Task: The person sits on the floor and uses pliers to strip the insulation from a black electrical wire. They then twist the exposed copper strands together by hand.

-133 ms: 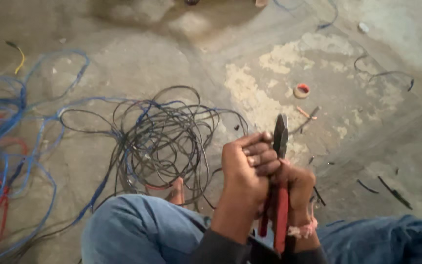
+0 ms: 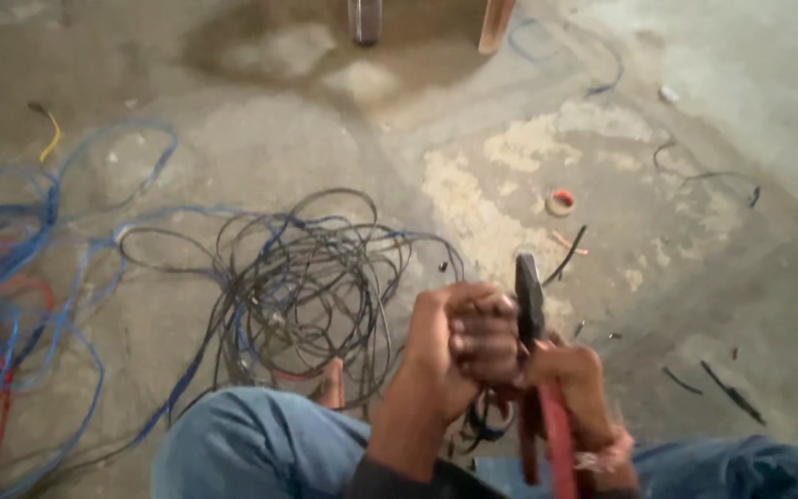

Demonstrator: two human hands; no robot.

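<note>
My right hand [image 2: 576,383] is closed round the red handles of a pair of pliers [image 2: 530,305], whose dark jaws point up and away from me. Pressed against the pliers on their left is my left hand [image 2: 459,346], curled into a fist on a dark wire [image 2: 485,418] that loops out below both hands. What lies inside the fist is hidden. Both hands hover over my knees in blue jeans [image 2: 251,448]. Just beyond the hands, a loose coil of dark wire [image 2: 311,286] lies on the concrete floor.
Tangled blue and red cables [image 2: 11,305] spread over the floor at the left. A small roll of red tape [image 2: 561,201] lies at the right, with short wire offcuts [image 2: 731,393] nearby. Furniture legs [image 2: 496,23] stand at the far edge.
The view has tilted slightly, so everything sits a little lower in the frame. Both hands keep the same grip.
</note>
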